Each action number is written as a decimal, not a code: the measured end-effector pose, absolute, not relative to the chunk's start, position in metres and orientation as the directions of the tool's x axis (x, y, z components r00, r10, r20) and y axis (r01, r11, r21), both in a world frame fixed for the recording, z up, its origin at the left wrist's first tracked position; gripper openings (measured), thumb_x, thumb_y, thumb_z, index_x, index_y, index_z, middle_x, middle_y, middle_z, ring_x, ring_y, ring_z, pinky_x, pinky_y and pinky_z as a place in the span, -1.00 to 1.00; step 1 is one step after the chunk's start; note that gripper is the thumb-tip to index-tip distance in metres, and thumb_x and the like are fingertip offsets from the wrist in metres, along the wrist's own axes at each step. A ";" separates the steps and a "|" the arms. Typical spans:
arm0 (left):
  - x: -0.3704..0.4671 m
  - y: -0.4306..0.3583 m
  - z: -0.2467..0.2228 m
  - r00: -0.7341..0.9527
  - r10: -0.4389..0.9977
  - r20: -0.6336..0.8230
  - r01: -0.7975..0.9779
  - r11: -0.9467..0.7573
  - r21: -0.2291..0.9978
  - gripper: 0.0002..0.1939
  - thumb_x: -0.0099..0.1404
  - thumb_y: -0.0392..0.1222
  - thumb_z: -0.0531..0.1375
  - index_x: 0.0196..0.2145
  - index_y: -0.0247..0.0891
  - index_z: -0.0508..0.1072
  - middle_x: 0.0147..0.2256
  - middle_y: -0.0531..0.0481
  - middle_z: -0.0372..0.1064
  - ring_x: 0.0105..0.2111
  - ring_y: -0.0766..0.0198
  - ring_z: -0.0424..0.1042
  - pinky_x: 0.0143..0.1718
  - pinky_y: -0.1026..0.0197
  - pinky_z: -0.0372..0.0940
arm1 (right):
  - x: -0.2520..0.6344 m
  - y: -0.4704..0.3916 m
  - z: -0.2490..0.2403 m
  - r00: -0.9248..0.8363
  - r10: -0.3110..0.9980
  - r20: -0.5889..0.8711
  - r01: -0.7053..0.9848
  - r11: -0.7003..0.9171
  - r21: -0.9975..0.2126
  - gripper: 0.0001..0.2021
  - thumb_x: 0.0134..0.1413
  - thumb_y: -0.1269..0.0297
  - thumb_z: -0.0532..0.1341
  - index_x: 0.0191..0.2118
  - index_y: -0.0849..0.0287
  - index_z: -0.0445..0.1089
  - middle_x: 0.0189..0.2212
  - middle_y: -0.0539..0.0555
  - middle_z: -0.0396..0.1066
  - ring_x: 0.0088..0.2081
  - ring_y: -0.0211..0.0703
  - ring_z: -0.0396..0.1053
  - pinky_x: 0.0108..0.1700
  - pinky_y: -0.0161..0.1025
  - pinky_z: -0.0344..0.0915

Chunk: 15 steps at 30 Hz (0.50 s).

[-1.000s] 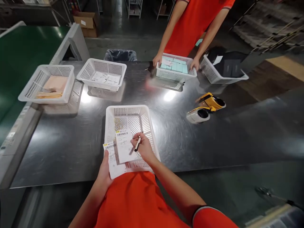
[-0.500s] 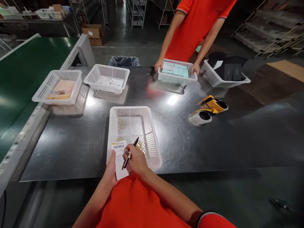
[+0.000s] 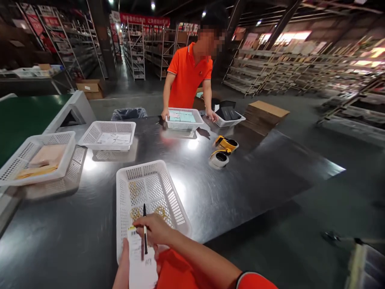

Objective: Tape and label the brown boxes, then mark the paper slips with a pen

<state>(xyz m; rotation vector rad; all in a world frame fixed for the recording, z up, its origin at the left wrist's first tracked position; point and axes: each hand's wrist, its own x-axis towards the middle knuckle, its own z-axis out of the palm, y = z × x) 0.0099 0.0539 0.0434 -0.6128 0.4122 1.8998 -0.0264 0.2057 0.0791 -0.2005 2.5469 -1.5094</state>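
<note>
My left hand [image 3: 122,261] grips a stack of white paper slips [image 3: 140,275] with a barcode and a yellow strip at its top; handwriting shows low on the front slip. My right hand [image 3: 159,228] is closed around a black-and-white pen [image 3: 145,237], its fingers at the slips' upper edge. Both hands are over the near end of a white plastic basket [image 3: 122,188]. Several yellow rubber bands [image 3: 161,211] lie on the basket's mesh floor.
Across the metal table [image 3: 228,196], a person in an orange shirt [image 3: 183,76] touches a basket of pale green boxes [image 3: 185,124]. A basket with black items [image 3: 228,120], a yellow tape dispenser [image 3: 225,144], a basket with papers [image 3: 87,138] and another with beige packets [image 3: 64,162] stand around.
My view has tilted up and turned right. My right hand has shifted to the slips' upper edge, and the handwriting now shows. The person's hand has moved from the green-box basket towards the black-item basket.
</note>
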 end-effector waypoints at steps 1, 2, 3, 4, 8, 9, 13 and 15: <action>0.010 0.054 0.043 -0.303 0.738 -0.603 -0.927 -0.375 0.007 -0.34 -0.05 0.41 0.23 -0.32 -0.29 0.58 -0.42 -0.22 0.53 -0.45 -0.02 0.49 -0.35 0.00 0.34 | -0.025 0.205 0.076 -0.979 -0.176 -0.102 0.011 0.456 -0.890 -0.73 0.02 0.34 0.21 -0.15 0.12 0.55 -0.35 0.04 0.56 -0.33 -0.16 0.47 -0.29 -0.34 0.29; 0.009 0.054 0.044 -0.291 0.728 -0.621 -0.932 -0.363 0.012 -0.34 -0.02 0.38 0.24 -0.32 -0.33 0.58 -0.41 -0.24 0.53 -0.43 -0.01 0.49 -0.33 0.02 0.34 | -0.024 0.205 0.073 -0.981 -0.146 -0.127 0.053 0.427 -0.903 -0.74 0.00 0.36 0.22 -0.16 0.13 0.56 -0.39 0.02 0.55 -0.38 -0.20 0.45 -0.33 -0.35 0.28; 0.009 0.054 0.045 -0.286 0.723 -0.629 -0.935 -0.354 0.018 -0.35 0.03 0.36 0.23 -0.30 -0.36 0.57 -0.38 -0.26 0.53 -0.40 -0.01 0.50 -0.30 0.03 0.35 | -0.023 0.204 0.070 -0.982 -0.119 -0.148 0.089 0.400 -0.912 -0.74 -0.01 0.37 0.21 -0.18 0.13 0.56 -0.42 0.00 0.54 -0.42 -0.23 0.43 -0.37 -0.37 0.26; 0.008 0.053 0.048 -0.289 0.724 -0.627 -0.937 -0.348 0.030 -0.36 0.07 0.34 0.20 -0.28 -0.38 0.56 -0.36 -0.26 0.53 -0.38 0.00 0.50 -0.28 0.04 0.35 | -0.023 0.204 0.068 -0.982 -0.095 -0.165 0.117 0.382 -0.917 -0.74 -0.02 0.38 0.21 -0.19 0.13 0.56 -0.46 -0.03 0.52 -0.46 -0.27 0.40 -0.40 -0.39 0.24; 0.007 0.051 0.064 -0.287 0.768 -0.573 -0.954 -0.287 0.093 -0.31 0.14 0.40 0.07 -0.24 -0.33 0.54 -0.40 -0.23 0.51 -0.45 0.05 0.48 -0.33 0.05 0.35 | -0.022 0.203 0.068 -0.990 -0.053 -0.131 0.098 0.413 -0.905 -0.76 -0.02 0.38 0.22 -0.19 0.07 0.53 -0.51 -0.08 0.47 -0.51 -0.29 0.34 -0.41 -0.37 0.25; 0.007 0.051 0.069 -0.290 0.765 -0.574 -0.953 -0.289 0.097 -0.32 0.15 0.40 0.05 -0.25 -0.32 0.53 -0.41 -0.21 0.50 -0.47 0.06 0.48 -0.35 0.05 0.36 | -0.020 0.204 0.072 -0.997 -0.030 -0.073 0.053 0.426 -0.903 -0.75 -0.01 0.36 0.21 -0.18 0.06 0.52 -0.46 -0.05 0.49 -0.46 -0.25 0.37 -0.35 -0.33 0.28; 0.003 0.050 0.087 -0.362 0.684 -0.634 -0.912 -0.400 0.090 -0.43 0.26 0.26 0.04 -0.17 -0.32 0.49 -0.36 -0.21 0.51 -0.39 0.05 0.51 -0.31 0.01 0.40 | -0.012 0.210 0.102 -0.983 0.122 0.135 -0.102 0.242 -0.965 -0.67 0.18 0.14 0.09 0.02 0.09 0.37 -0.30 0.08 0.49 -0.25 -0.13 0.40 -0.17 -0.18 0.32; 0.000 0.049 0.090 -0.418 0.643 -0.642 -0.874 -0.477 0.092 -0.48 0.31 0.18 0.04 -0.10 -0.33 0.47 -0.30 -0.21 0.53 -0.32 0.06 0.52 -0.21 -0.01 0.41 | -0.008 0.211 0.119 -0.998 0.025 0.057 -0.057 -0.006 -0.998 -0.53 0.24 -0.07 -0.03 0.08 0.11 0.29 -0.45 0.03 0.42 -0.43 -0.18 0.37 -0.31 -0.21 0.33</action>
